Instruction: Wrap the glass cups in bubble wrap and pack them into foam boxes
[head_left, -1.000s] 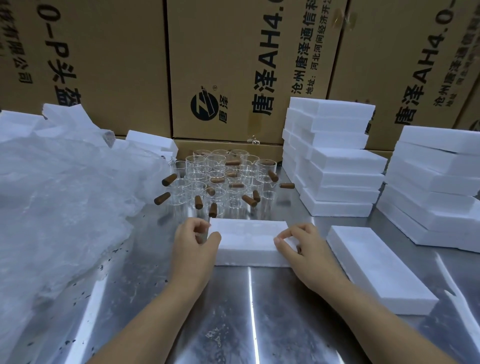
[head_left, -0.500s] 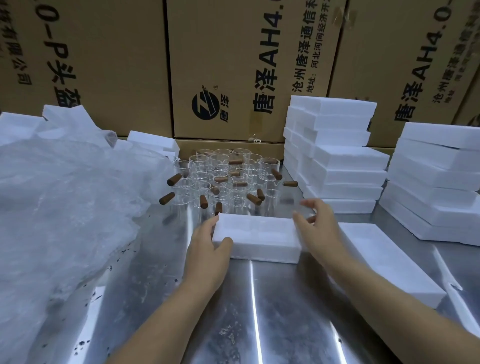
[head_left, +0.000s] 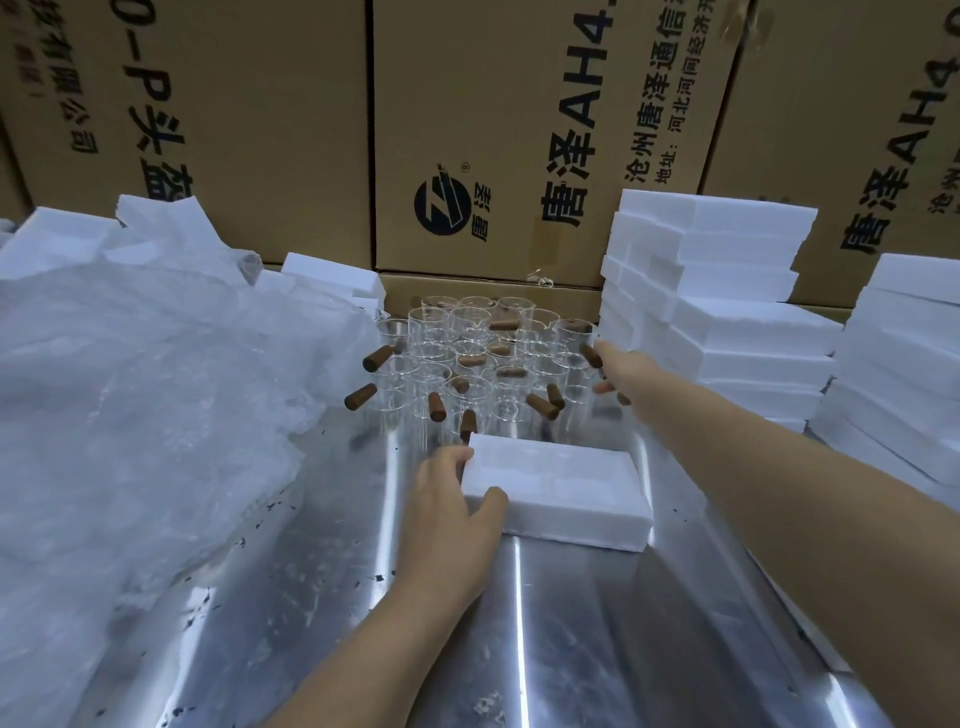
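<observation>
Steel bench (head_left: 571, 634): left hand (head_left: 447, 514) pinches left end of white rectangular foam box (head_left: 561, 483); right hand (head_left: 621, 366), fingers loosely spread, nearer clear brown-handled glass cups (head_left: 470, 325) beyond box's far edge.

The middle cardboard box (head_left: 493, 78) bears a round logo (head_left: 443, 206), "唐泽 AH4" and "沧州唐泽通信". The right box (head_left: 831, 104) repeats "唐泽 AH4". The left box (head_left: 234, 130) reads "-P头盔".

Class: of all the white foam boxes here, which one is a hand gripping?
The lone foam box lying flat just before the glass cups: the left hand grips its left end. The others at the right sit in stacks.
</observation>
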